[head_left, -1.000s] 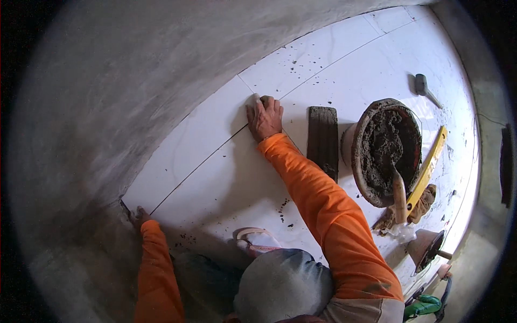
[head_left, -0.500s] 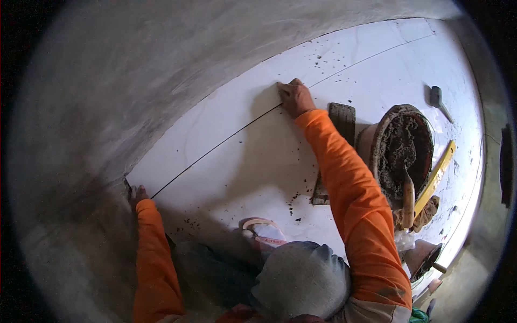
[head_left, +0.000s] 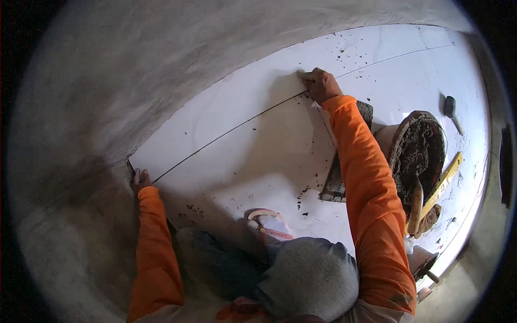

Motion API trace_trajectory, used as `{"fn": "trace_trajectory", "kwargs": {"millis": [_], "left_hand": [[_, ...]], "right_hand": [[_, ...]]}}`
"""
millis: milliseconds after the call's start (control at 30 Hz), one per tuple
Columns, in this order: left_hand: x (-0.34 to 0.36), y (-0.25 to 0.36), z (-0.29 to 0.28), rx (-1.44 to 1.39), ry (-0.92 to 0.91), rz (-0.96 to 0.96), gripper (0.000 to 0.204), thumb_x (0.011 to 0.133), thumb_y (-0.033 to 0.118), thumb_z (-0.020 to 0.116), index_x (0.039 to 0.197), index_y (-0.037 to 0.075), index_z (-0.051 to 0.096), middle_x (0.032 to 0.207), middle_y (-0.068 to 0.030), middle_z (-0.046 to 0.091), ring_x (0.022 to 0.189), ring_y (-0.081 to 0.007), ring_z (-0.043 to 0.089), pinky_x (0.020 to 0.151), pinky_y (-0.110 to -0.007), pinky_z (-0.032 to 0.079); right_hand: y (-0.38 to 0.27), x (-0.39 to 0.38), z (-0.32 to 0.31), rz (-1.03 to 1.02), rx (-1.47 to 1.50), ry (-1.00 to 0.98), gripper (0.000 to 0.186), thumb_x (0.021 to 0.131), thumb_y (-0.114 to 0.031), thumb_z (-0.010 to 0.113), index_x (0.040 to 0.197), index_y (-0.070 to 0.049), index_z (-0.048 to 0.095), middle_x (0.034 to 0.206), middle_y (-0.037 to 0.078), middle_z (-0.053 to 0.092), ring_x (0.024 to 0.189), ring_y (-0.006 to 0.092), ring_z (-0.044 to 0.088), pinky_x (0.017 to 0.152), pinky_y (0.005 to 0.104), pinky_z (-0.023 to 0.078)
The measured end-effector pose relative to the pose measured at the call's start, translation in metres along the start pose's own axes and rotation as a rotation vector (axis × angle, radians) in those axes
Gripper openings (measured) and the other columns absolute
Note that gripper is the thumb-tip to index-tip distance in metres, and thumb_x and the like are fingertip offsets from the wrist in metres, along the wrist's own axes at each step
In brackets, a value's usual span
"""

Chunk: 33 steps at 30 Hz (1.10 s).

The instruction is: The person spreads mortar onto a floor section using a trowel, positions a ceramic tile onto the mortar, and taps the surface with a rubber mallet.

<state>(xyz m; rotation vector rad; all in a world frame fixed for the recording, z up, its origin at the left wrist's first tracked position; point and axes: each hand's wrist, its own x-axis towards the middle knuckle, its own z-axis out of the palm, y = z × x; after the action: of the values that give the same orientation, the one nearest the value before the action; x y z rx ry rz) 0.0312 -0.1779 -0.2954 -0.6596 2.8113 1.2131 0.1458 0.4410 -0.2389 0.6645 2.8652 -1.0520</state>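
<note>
My left hand [head_left: 141, 180] rests at the near left end of a white strip of tile [head_left: 226, 110] along the wall, fingers stretched out and slightly apart. A narrow dark gap runs from beside it toward my right hand [head_left: 320, 86]. That right hand is farther out, over the gap, with its fingers bent and drawn together against the strip. Whether anything small lies between its fingertips is hidden. On the near side of the gap lies a white floor tile [head_left: 264, 161] sprinkled with dark crumbs.
Right of my right forearm stand a bucket of wet mortar [head_left: 417, 151] with a wooden-handled tool [head_left: 416, 207] and a long yellow tool [head_left: 442, 183]. A flat dark board [head_left: 335, 180] lies partly under that arm. Farther right is a mallet [head_left: 451, 110]; a grey wall [head_left: 107, 81] borders the left.
My right hand has slid farther along the gap, away from me, uncovering a thin joint line by its wrist. My left hand stays at the strip's end. The whole view has shifted slightly.
</note>
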Motion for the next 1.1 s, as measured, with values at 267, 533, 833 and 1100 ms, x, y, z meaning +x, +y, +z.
{"fn": "trace_trajectory", "kwargs": {"millis": [267,533,833,1100], "left_hand": [[-0.001,-0.017,0.021,-0.221,-0.022,0.01,0.038,0.082,0.017,0.061,0.114,-0.001,0.053,0.107,-0.0099,0.059,0.093,-0.0166,0.056,0.077,-0.028,0.049],[0.055,-0.068,0.009,-0.465,0.129,-0.065,0.038,0.089,0.026,0.044,0.119,0.003,0.05,0.117,-0.0173,0.052,0.103,-0.0283,0.053,0.083,-0.037,0.044],[-0.114,0.151,0.149,0.647,-0.137,0.759,0.061,0.085,0.049,0.035,0.137,0.017,0.028,0.141,-0.0149,0.023,0.129,-0.035,0.021,0.105,-0.051,0.012],[-0.123,0.163,0.154,0.776,-0.039,0.737,0.064,0.087,0.053,0.026,0.14,0.018,0.019,0.141,-0.0198,0.017,0.133,-0.0328,0.009,0.104,-0.054,0.006]], "right_hand": [[0.029,0.003,0.006,0.005,-0.023,-0.002,0.022,0.082,-0.01,0.055,0.103,-0.009,0.063,0.084,0.013,0.059,0.072,0.0262,0.059,0.068,0.033,0.047],[0.008,0.007,0.026,0.032,-0.076,0.194,0.016,0.077,-0.009,0.056,0.09,0.001,0.06,0.076,0.017,0.061,0.072,0.0311,0.061,0.068,0.035,0.049],[-0.039,-0.009,0.084,0.094,-0.242,0.457,0.063,0.082,-0.033,0.044,0.132,0.003,0.027,0.136,0.024,0.024,0.127,0.0395,0.02,0.104,0.0514,0.012],[-0.068,-0.015,0.072,0.123,-0.256,0.377,0.075,0.083,-0.044,0.043,0.132,0.008,0.021,0.138,0.027,0.018,0.13,0.0402,0.013,0.105,0.0523,0.008]]}}
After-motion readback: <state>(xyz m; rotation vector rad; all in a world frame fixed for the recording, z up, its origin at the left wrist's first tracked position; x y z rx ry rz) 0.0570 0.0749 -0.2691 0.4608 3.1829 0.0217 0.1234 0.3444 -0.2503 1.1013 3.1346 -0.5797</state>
